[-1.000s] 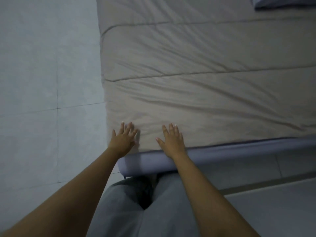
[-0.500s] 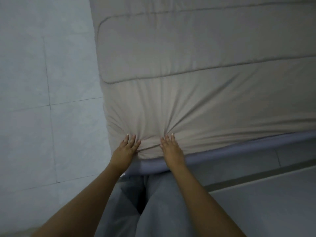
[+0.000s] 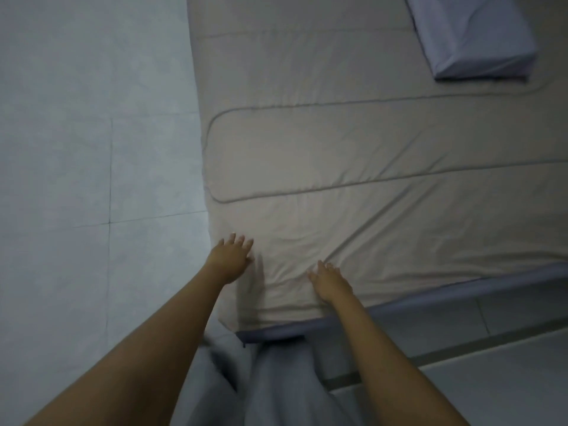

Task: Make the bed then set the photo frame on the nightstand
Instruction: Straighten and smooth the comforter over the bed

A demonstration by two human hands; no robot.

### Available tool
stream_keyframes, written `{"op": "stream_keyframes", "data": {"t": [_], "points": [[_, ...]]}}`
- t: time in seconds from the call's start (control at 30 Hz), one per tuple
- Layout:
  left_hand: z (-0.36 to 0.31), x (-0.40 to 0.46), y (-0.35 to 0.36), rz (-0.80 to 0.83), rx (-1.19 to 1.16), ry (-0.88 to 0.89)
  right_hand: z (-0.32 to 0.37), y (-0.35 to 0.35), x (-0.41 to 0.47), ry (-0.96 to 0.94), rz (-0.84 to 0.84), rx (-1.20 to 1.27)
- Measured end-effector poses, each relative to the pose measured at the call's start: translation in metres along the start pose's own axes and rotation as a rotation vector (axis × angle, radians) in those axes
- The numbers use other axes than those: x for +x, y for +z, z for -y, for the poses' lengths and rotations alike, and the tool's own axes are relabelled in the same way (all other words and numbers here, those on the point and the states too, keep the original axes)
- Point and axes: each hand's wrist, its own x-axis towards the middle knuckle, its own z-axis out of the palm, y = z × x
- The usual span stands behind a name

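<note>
A beige quilted blanket [image 3: 368, 155] covers the bed and reaches its near corner. My left hand [image 3: 231, 259] hovers flat with fingers spread just above the blanket's left corner and casts a shadow on it. My right hand [image 3: 330, 281] lies flat on the blanket near the foot edge, where creases fan out to the right. Neither hand holds anything. A lilac pillow [image 3: 473, 38] lies at the far right of the bed. The photo frame and nightstand are out of sight.
The bluish bed base [image 3: 399, 305] shows below the blanket's near edge. Pale tiled floor [image 3: 92, 179] runs along the left of the bed. My grey trouser legs [image 3: 270, 382] stand against the bed corner.
Both hands have let go of the bunched fabric and moved forward and apart across the blanket. The gathered folds have flattened. The view has tipped up, so the pillow shows.
</note>
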Motion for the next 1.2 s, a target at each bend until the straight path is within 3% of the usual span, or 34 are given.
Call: {"op": "stream_keyframes", "data": {"t": [0.33, 0.63, 0.93, 1.2], "points": [[0.145, -0.028, -0.062, 0.006, 0.261, 0.157, 0.146, 0.014, -0.032, 0.120, 0.010, 0.147], [0.280, -0.038, -0.109, -0.008, 0.358, 0.130, 0.290, 0.028, -0.032, 0.134, 0.003, 0.143], [0.334, 0.000, -0.173, 0.018, 0.376, 0.172, 0.372, -0.035, -0.001, 0.159, -0.030, 0.134], [0.370, 0.098, -0.275, 0.025, 0.359, 0.161, 0.409, -0.141, 0.075, 0.172, -0.026, 0.064]]}}
